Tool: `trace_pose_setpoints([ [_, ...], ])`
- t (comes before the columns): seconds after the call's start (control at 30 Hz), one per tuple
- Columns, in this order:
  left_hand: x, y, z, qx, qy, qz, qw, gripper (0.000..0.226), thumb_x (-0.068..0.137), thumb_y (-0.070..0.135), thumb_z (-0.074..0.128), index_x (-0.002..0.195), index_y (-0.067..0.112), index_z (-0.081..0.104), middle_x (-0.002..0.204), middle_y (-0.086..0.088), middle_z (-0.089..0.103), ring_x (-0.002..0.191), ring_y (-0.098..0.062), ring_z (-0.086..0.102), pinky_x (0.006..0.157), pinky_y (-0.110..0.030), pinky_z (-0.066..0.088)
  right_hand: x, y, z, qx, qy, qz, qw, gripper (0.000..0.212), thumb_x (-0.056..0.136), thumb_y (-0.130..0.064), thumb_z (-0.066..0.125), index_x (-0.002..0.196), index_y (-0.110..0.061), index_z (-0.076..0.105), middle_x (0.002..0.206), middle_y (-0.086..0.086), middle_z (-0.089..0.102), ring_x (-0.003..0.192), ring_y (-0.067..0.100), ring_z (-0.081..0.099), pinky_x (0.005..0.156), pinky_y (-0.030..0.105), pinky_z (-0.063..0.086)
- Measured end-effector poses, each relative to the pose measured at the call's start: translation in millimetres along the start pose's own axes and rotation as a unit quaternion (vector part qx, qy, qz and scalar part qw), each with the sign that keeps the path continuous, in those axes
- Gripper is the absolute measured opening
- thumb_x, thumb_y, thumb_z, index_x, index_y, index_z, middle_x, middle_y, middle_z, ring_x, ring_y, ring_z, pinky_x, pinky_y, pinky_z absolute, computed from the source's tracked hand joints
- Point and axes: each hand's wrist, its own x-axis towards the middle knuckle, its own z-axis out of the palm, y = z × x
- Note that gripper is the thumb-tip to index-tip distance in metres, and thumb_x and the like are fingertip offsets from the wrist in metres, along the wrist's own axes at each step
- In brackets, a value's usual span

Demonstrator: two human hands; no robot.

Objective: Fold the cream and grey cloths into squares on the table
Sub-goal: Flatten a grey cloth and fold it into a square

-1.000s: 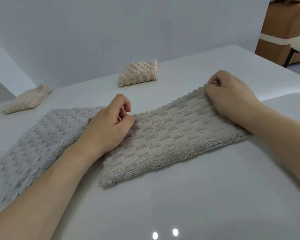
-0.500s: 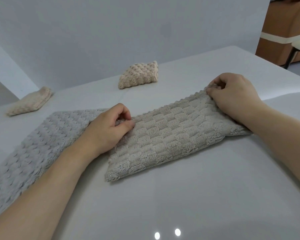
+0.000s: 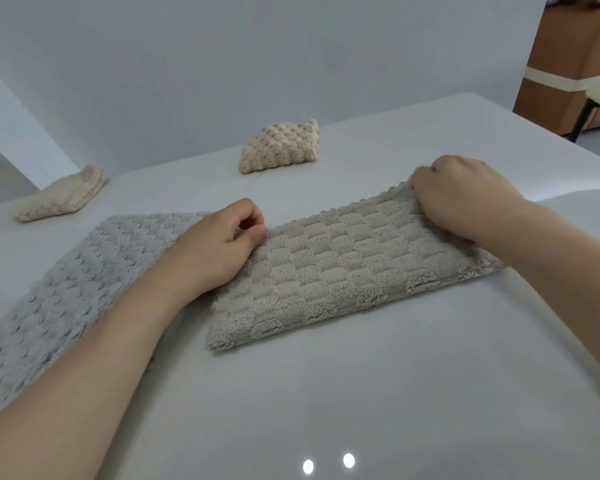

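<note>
white table (image 3: 378, 393) holds a half-folded beige-grey cloth (image 3: 343, 271) at centre; left hand (image 3: 219, 247) and right hand (image 3: 465, 195) pinch its far corners. uneven pulling could skew the layers.

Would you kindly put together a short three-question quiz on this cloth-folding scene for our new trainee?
1. True or false: both hands are on the same cloth.
2. How many small folded cream cloths lie at the back of the table?
3. Which side of the person has the flat grey cloth: A left, B right?

Key
1. True: the left hand and right hand grip the far edge of the half-folded cloth.
2. Two: one mid-table, one far left on the table.
3. A: the grey cloth.
</note>
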Motion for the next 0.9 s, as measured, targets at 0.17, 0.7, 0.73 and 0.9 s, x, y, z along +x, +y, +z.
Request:
trace_pose_setpoints([
  [0.17,0,-1,3,-0.032,0.017,0.009,0.999,0.011,0.097,0.033,0.053,0.086,0.031,0.052,0.064,0.005,0.059,0.054,-0.008,0.046,0.063,-0.035,0.042,2,5,1,0.037,0.04,0.022,0.998,0.018,0.096,-0.016,0.035,0.1,-0.002,0.046,0.095,0.014,0.048,0.086,0.031,0.044,0.073,0.033,0.031],
  [0.7,2,13,2,0.16,0.037,-0.092,0.982,0.042,0.104,0.041,0.035,0.07,0.018,0.045,0.072,-0.001,0.054,0.073,-0.027,0.053,0.062,-0.036,0.037,4,11,9,0.018,0.094,-0.048,0.994,0.019,0.101,-0.03,0.037,0.107,-0.019,0.051,0.084,0.009,0.052,0.079,0.033,0.048,0.068,0.036,0.036],
  [0.73,2,14,1,0.173,0.04,-0.093,0.98,0.044,0.104,0.043,0.032,0.07,0.018,0.045,0.072,-0.001,0.054,0.074,-0.028,0.054,0.063,-0.036,0.039,3,10,9,0.005,0.09,-0.053,0.995,0.018,0.101,-0.03,0.036,0.107,-0.018,0.05,0.082,0.009,0.051,0.077,0.033,0.048,0.068,0.036,0.036],
  [0.9,-9,26,0,0.237,0.065,-0.069,0.967,0.033,0.104,0.039,0.03,0.097,0.012,0.049,0.095,-0.008,0.056,0.089,-0.03,0.051,0.075,-0.04,0.039,1,8,8,-0.032,0.083,-0.031,0.996,0.021,0.101,-0.029,0.035,0.107,-0.014,0.048,0.088,0.013,0.052,0.08,0.034,0.047,0.07,0.038,0.036],
])
